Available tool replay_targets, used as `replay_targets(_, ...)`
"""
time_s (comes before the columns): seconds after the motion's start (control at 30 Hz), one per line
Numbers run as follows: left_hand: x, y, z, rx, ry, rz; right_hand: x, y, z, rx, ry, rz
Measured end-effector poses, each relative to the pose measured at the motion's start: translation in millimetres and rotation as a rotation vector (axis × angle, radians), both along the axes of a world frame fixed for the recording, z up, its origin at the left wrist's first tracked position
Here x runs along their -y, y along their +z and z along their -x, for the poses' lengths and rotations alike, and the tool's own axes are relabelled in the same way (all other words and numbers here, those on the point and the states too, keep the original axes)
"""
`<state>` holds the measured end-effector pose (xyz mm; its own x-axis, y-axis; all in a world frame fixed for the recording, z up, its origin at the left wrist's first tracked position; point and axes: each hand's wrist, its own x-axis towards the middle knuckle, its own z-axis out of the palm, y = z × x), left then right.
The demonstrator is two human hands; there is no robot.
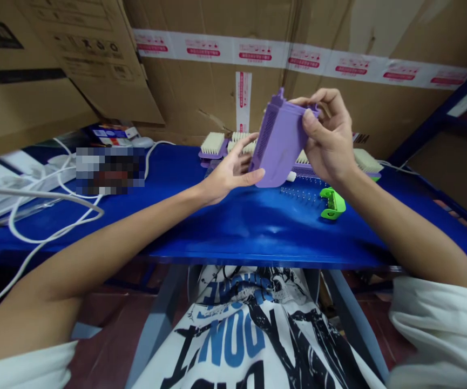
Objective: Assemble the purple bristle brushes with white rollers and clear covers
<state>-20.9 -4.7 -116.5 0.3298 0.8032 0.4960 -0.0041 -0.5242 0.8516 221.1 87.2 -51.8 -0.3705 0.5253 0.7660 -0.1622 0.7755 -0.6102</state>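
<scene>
Above the blue table, a purple plastic casing is held tilted between both hands. My right hand grips its upper right edge, thumb on the near face and fingers behind. My left hand is at its lower left side, thumb against the casing and fingers curving round its side. Below and behind the casing are small clear pins on the table. A bright green plastic piece lies right of them. White-bristled brush pieces with purple parts stand at the back, partly hidden by the hands.
The blue table reaches to a cardboard wall. White cables and several white items lie at the left, beside a blurred-out patch. Another bristled piece is at the back right. A blue metal frame rises at the right.
</scene>
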Motion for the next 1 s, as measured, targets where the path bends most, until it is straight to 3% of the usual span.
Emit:
replay_targets(0.17, 12.1, 17.6, -2.9, 0.023, -0.097, 0.042, 11.1, 1.4, 0.0, 0.118, -0.034, -0.111)
replay_targets(0.27, 10.5, 30.5, 6.4, 0.0, -0.014, -0.011, 12.2, 0.7, 0.7, 0.124, -0.049, -0.148)
replay_targets(0.37, -9.2, 40.8, 47.8, -0.058, 0.282, -0.195, 2.1, -0.2, -1.8, 0.033, -0.052, -0.098)
replay_targets(0.47, -37.9, 42.3, 116.3, -0.169, 0.707, -0.332, -22.0, -5.7, -7.1, -0.071, -0.085, -0.026)
replay_targets(0.53, -52.3, 38.5, 158.1, -0.265, 0.969, -0.347, -38.6, -12.4, -10.2, -0.066, -0.143, -0.007)
replay_targets(0.6, -57.9, 33.6, 182.5, -0.367, 1.123, -0.265, -49.5, -19.7, -12.1, -0.022, -0.19, 0.014)
replay_targets(0.67, -55.3, 29.7, 186.0, -0.553, 1.203, -0.088, -53.7, -25.6, -12.5, 0.004, -0.211, 0.039)
replay_targets(0.8, -42.3, 24.3, 156.6, -0.873, 1.285, 0.232, -48.8, -29.8, -11.0, 0.071, -0.227, 0.037)
replay_targets(0.9, -40.0, 21.5, 135.8, -0.943, 1.343, 0.331, -37.8, -29.0, -9.2, 0.151, -0.251, -0.002)
replay_targets(1.0, -44.0, 22.3, 128.2, -0.946, 1.305, 0.366, -21.3, -27.8, -8.0, 0.232, -0.263, -0.034)
